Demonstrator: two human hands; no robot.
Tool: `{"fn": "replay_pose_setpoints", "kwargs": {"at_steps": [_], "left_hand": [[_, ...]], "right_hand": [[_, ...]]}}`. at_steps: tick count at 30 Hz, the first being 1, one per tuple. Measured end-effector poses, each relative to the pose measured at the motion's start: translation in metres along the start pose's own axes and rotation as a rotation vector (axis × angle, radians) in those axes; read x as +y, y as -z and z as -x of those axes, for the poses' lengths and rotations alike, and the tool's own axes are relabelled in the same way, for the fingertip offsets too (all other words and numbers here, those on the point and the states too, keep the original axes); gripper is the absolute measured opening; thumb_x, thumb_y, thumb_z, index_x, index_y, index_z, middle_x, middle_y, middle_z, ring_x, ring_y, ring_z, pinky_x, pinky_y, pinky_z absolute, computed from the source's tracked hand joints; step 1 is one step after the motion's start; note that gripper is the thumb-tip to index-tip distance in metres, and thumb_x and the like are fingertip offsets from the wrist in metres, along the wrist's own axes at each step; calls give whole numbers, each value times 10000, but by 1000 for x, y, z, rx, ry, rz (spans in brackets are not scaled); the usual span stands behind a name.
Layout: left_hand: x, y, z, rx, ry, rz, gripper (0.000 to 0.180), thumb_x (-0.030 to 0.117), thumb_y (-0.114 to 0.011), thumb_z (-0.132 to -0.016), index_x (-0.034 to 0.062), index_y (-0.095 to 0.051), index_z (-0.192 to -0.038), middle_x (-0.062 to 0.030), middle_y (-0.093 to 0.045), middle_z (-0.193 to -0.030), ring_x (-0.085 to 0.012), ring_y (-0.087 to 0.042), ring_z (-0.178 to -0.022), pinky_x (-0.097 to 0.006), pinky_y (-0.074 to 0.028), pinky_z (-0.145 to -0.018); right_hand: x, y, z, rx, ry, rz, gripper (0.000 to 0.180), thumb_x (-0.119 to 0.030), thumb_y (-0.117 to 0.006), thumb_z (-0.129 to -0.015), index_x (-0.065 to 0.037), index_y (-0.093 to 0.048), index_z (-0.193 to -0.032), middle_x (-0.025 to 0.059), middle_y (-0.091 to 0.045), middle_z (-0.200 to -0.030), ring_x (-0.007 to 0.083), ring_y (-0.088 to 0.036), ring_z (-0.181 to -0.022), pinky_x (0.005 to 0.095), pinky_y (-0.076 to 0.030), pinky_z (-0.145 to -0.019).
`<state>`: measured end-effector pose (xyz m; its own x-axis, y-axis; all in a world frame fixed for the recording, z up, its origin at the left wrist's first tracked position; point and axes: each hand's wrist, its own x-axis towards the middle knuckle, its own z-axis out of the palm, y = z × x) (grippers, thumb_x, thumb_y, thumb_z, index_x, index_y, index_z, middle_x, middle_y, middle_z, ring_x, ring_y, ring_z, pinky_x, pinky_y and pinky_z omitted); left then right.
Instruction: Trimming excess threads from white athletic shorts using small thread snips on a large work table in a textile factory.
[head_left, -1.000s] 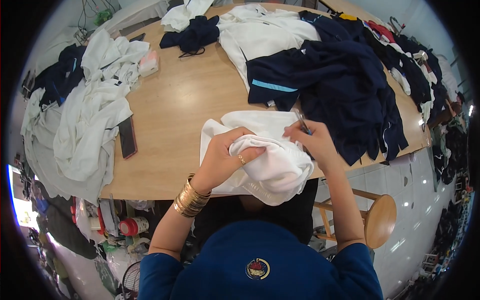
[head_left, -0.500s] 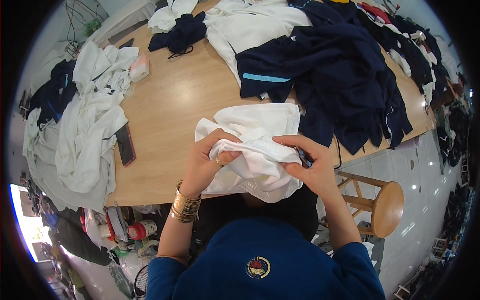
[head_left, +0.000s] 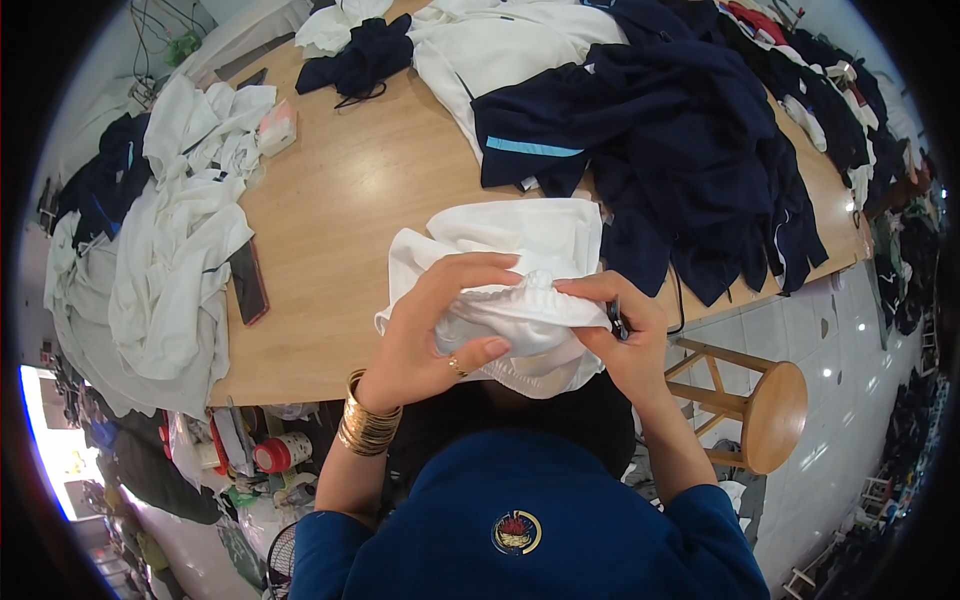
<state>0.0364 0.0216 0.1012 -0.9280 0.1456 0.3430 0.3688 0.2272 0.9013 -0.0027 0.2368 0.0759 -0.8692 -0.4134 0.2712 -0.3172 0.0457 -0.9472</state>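
A white garment with a gathered elastic edge lies bunched at the table's near edge, part of it raised between my hands. My left hand is open at its left side, thumb apart from the fingers, the fingertips resting against the cloth. Pinched between the thumb and fingers of my right hand is the gathered edge. A small dark tool is tucked in that same hand; most of it is hidden, so its kind is unclear.
Navy garments are heaped right of the wooden table, beside a white top. White clothes hang over its left side, near a phone and a tissue pack. A wooden stool stands at the right.
My left hand has loosened its pinch on the cloth and spread its thumb and fingers. My right hand keeps hold, and the gathered edge now faces up more.
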Motion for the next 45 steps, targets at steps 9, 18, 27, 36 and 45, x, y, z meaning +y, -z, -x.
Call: {"fn": "replay_pose_setpoints", "kwargs": {"at_steps": [9,18,27,36,45], "left_hand": [[-9,-19,-1,-24,-50,-267,186,187,-720,-756,102,-662,-911,-15,-649,-831,-183,-573,-754,-321,-359,-806],[-8,-27,-1,129,-219,-516,187,68,-733,-674,112,-640,-829,-5,-603,-761,-174,-540,-658,-304,-347,-683],[-12,-29,2,214,-403,-447,272,4,-725,-634,123,-624,-856,-2,-609,-781,-163,-545,-631,-288,-359,-591],[-16,-28,5,204,-451,-473,353,-23,-695,-577,132,-642,-890,-10,-605,-811,-167,-555,-660,-282,-379,-591],[-11,-25,5,121,-497,-516,384,28,-687,-530,130,-653,-898,-24,-591,-821,-168,-563,-692,-288,-390,-595]], "right_hand": [[12,-6,5,86,153,45,360,40,-682,-662,-59,-679,-1008,83,-636,-981,190,-601,-907,253,-452,-714],[-22,17,1,44,81,158,270,-41,-754,-687,-82,-698,-948,1,-535,-847,47,-411,-633,186,-290,-524],[-31,16,4,-184,-249,-29,360,-144,-720,-765,-49,-524,-1051,-8,-518,-862,53,-448,-744,186,-339,-624],[-40,23,3,-188,-152,120,399,-309,-661,-846,-63,-461,-1089,82,-596,-840,174,-584,-719,280,-435,-617],[-55,26,-3,-233,-13,622,239,-229,-682,-826,-42,-588,-940,78,-632,-751,178,-607,-632,237,-448,-585]]}}
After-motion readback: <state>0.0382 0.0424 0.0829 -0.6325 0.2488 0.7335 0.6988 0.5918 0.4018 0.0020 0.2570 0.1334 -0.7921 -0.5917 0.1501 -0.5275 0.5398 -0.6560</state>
